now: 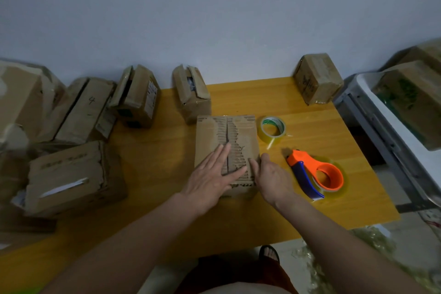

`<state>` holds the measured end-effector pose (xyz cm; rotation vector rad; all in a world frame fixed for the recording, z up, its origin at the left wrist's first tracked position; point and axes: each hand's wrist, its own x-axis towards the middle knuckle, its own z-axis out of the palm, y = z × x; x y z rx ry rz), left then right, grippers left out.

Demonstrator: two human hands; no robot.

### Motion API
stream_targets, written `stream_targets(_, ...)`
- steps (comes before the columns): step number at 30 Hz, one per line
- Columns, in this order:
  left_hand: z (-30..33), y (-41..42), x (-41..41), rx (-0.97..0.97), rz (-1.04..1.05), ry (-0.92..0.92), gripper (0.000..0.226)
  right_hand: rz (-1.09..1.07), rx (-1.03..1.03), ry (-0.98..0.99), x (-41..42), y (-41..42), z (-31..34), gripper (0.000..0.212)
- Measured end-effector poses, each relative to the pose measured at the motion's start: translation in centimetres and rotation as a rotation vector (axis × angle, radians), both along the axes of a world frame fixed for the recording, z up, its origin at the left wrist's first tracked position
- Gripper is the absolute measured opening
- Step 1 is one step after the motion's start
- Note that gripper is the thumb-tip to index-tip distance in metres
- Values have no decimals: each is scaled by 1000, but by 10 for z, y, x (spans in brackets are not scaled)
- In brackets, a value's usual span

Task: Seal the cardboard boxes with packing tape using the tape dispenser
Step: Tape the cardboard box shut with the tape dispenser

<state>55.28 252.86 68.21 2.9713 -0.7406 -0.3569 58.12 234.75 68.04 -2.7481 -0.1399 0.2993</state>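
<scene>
Box (226,148): table centre, flaps closed, seam untaped.
Left hand (210,179): straight fingers pressed flat on the flaps.
Right hand (269,176): at the box's right edge — curl unclear.
Tape dispenser (315,174): at 3 o'clock, untouched.
Risk: flaps may spring open — if pressure lifts while reaching.

A wooden table (148,155) with a yellow-orange top stands against a plain pale wall (214,19). To the right, just beside the table, is a white and grey metal rack (372,112), seen at an angle. Below the table's near edge, a foot in a dark sandal (269,254) rests on a light floor (401,227). Crumpled clear plastic wrap (367,241) lies on the floor at lower right, near the table's corner.
</scene>
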Motion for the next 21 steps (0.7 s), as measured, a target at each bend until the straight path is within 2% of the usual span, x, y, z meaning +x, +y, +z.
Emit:
stream_targets(6, 8, -15, 21, 55, 117, 47, 61, -3, 72, -6, 17, -15, 2, 25)
stream_targets(12, 11, -45, 13, -99, 246, -1, 68, -152, 122, -29, 23, -50, -13, 21)
stream_targets(17, 8, -68, 8, -221, 293, -47, 58, -270, -39, -8, 22, -82, -32, 33)
stream_targets(21, 4, -82, 12, -308, 307, -47, 51, -410, -166, 33, 19, -100, -41, 54)
